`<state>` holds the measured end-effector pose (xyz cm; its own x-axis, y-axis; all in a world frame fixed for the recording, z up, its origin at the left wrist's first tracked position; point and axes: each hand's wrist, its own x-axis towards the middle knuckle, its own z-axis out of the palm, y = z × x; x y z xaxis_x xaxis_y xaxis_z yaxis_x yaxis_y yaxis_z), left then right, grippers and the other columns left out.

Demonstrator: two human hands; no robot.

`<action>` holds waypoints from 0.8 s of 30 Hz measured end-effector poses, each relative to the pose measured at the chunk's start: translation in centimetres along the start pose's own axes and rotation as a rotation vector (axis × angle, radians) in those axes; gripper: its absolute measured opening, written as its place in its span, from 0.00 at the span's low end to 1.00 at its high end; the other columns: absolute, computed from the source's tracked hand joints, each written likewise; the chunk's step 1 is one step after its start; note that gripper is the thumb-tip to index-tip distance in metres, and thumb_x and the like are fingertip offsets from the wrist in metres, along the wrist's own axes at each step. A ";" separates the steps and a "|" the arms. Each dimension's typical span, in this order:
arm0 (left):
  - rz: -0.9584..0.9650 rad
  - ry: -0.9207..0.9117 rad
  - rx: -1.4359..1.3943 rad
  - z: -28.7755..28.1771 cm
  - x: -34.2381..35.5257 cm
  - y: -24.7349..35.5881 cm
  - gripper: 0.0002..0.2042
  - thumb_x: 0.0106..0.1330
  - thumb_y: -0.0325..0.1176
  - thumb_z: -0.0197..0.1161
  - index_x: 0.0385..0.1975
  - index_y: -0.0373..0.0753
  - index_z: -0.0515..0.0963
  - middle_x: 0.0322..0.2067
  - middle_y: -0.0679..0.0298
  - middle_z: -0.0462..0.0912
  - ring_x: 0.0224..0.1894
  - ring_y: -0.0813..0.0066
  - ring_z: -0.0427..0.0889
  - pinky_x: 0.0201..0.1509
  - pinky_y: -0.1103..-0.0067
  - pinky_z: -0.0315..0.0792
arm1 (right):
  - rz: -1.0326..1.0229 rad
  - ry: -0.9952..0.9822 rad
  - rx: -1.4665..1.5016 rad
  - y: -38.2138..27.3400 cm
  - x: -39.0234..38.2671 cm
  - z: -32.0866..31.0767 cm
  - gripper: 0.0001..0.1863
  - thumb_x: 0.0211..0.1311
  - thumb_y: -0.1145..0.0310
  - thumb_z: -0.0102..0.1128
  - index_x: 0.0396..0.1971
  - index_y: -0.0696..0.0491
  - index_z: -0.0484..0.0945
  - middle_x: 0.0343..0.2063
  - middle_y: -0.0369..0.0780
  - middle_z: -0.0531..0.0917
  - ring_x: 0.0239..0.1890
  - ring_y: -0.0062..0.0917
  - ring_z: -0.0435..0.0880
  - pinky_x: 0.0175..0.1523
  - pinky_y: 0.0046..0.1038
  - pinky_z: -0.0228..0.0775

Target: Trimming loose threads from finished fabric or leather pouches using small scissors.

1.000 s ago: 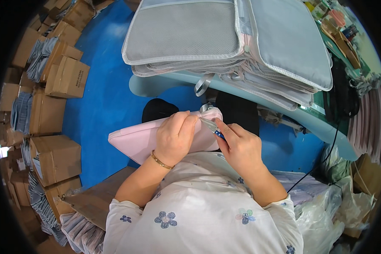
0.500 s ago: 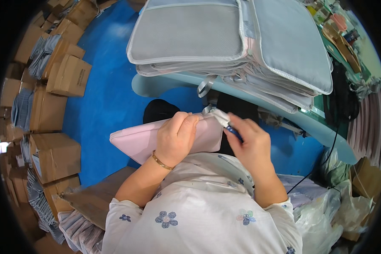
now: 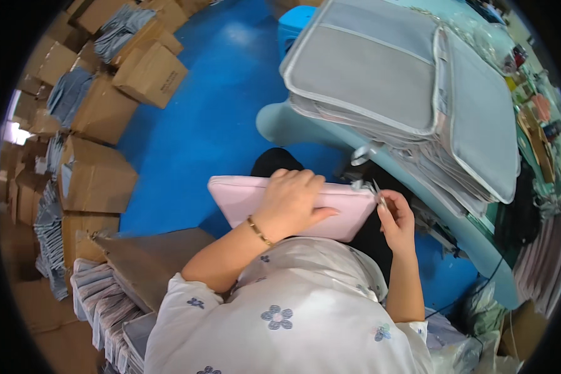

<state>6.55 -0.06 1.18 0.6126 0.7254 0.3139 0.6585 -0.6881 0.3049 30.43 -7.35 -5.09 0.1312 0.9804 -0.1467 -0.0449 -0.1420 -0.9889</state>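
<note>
1. The left hand (image 3: 291,202) lies flat, fingers spread and curled over the top edge of a pink pouch (image 3: 243,199), pressing it against the person's lap.
2. A thin gold bracelet (image 3: 259,232) circles the left wrist.
3. The pouch lies flat and roughly level across the lap, its long side running left to right, between the body and the table (image 3: 305,134).
4. The right hand (image 3: 397,219) sits at the pouch's right end, fingers closed in a pinch around a small thin metal tool (image 3: 379,194). What kind of tool it is cannot be told; it is too small.
5. The tool's tip points up and left, just beside the pouch's right corner, where a small metal fitting (image 3: 359,185) shows.
6. Whether the tool touches the pouch cannot be told.
7. On the pale blue table ahead, a tall stack of grey pouches (image 3: 380,75) rests, with a second stack (image 3: 480,131) leaning beside it to the right.
8. The floor (image 3: 212,106) is bright blue.
9. Cardboard boxes (image 3: 96,174) line the left side, some with folded grey-blue fabric (image 3: 68,93) on top.
10. A flat brown board (image 3: 146,262) and stacked pale pieces (image 3: 100,299) lie at the person's lower left.
11. The person wears a white top with blue flowers (image 3: 280,315).
</note>
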 end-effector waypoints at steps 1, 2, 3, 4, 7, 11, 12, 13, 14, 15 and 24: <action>-0.028 -0.078 0.028 -0.1 -0.1 -0.2 0.25 0.45 0.51 0.70 0.36 0.37 0.77 0.32 0.60 0.77 0.33 0.64 0.77 0.39 0.72 0.66 | -0.104 0.082 -0.147 -0.4 0.4 -0.1 0.15 0.56 0.70 0.65 0.43 0.55 0.76 0.30 0.31 0.80 0.27 0.11 0.74 0.27 0.15 0.65; -0.014 -0.077 0.004 0.1 -0.1 0.0 0.25 0.45 0.51 0.70 0.36 0.37 0.77 0.32 0.60 0.77 0.33 0.64 0.77 0.39 0.72 0.66 | -0.302 0.098 -0.340 -1.4 0.8 -0.4 0.15 0.54 0.71 0.66 0.42 0.54 0.78 0.30 0.34 0.82 0.28 0.14 0.77 0.29 0.18 0.68; -0.018 -0.061 0.024 0.1 -0.2 0.3 0.24 0.45 0.51 0.70 0.35 0.37 0.77 0.29 0.62 0.77 0.32 0.64 0.77 0.38 0.72 0.65 | -0.497 0.102 -0.532 -3.2 1.1 -0.4 0.15 0.52 0.71 0.67 0.41 0.53 0.79 0.30 0.36 0.83 0.29 0.17 0.80 0.31 0.20 0.70; -0.026 -0.043 0.047 0.1 -0.3 0.6 0.23 0.46 0.50 0.70 0.33 0.37 0.77 0.27 0.63 0.76 0.31 0.65 0.76 0.37 0.72 0.64 | -0.571 0.035 -0.623 -4.7 1.3 -0.6 0.14 0.48 0.72 0.69 0.38 0.50 0.81 0.32 0.38 0.84 0.31 0.24 0.83 0.33 0.23 0.73; -0.013 -0.029 0.061 0.2 -0.5 1.2 0.23 0.45 0.49 0.71 0.33 0.36 0.77 0.26 0.63 0.75 0.31 0.65 0.75 0.37 0.72 0.64 | -0.763 -0.233 -1.002 -8.6 2.0 -1.0 0.17 0.40 0.71 0.71 0.35 0.49 0.81 0.28 0.33 0.83 0.27 0.27 0.81 0.31 0.25 0.72; 0.011 -0.030 0.042 0.5 -0.4 1.7 0.23 0.45 0.49 0.71 0.33 0.36 0.77 0.26 0.62 0.75 0.31 0.66 0.74 0.37 0.73 0.64 | -0.958 -0.292 -1.141 -11.1 2.5 -0.5 0.17 0.37 0.70 0.70 0.33 0.47 0.82 0.24 0.30 0.80 0.25 0.22 0.79 0.27 0.25 0.70; 0.012 -0.026 0.041 0.5 -0.5 1.8 0.23 0.45 0.48 0.71 0.33 0.36 0.77 0.26 0.62 0.74 0.31 0.66 0.74 0.37 0.73 0.63 | -1.011 -0.341 -1.221 -11.6 2.6 -0.2 0.16 0.37 0.70 0.68 0.33 0.47 0.81 0.22 0.29 0.79 0.24 0.21 0.78 0.26 0.24 0.68; 0.013 -0.024 0.040 0.5 -0.6 1.9 0.23 0.44 0.48 0.71 0.34 0.36 0.77 0.26 0.63 0.74 0.31 0.66 0.74 0.37 0.73 0.63 | -1.063 -0.390 -1.299 -12.1 2.5 -0.1 0.15 0.37 0.70 0.66 0.32 0.46 0.81 0.21 0.29 0.77 0.23 0.20 0.76 0.25 0.24 0.67; 0.009 -0.022 0.041 0.6 -0.7 1.9 0.23 0.44 0.48 0.71 0.34 0.36 0.77 0.26 0.63 0.74 0.31 0.66 0.74 0.37 0.73 0.63 | -1.066 -0.394 -1.299 -12.6 2.4 0.0 0.15 0.37 0.70 0.66 0.32 0.46 0.81 0.21 0.29 0.77 0.23 0.20 0.76 0.25 0.24 0.67; 0.013 -0.010 0.035 0.6 -0.8 1.9 0.23 0.44 0.48 0.71 0.34 0.36 0.77 0.26 0.63 0.74 0.30 0.67 0.74 0.36 0.73 0.63 | -1.055 -0.447 -1.392 -13.3 2.1 0.1 0.14 0.38 0.69 0.63 0.32 0.46 0.81 0.21 0.29 0.76 0.23 0.20 0.75 0.25 0.24 0.65; -0.010 0.046 0.041 1.0 -1.0 2.4 0.20 0.45 0.46 0.70 0.28 0.38 0.75 0.25 0.64 0.71 0.29 0.68 0.73 0.36 0.74 0.62 | -1.058 -0.436 -1.476 -14.1 1.0 0.8 0.11 0.41 0.69 0.58 0.30 0.48 0.80 0.20 0.29 0.72 0.24 0.20 0.73 0.26 0.25 0.63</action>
<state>7.98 -2.44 0.74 0.5858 0.7296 0.3527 0.6823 -0.6789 0.2711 30.39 -4.24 8.71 -0.7128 0.6573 0.2445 0.6917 0.7165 0.0905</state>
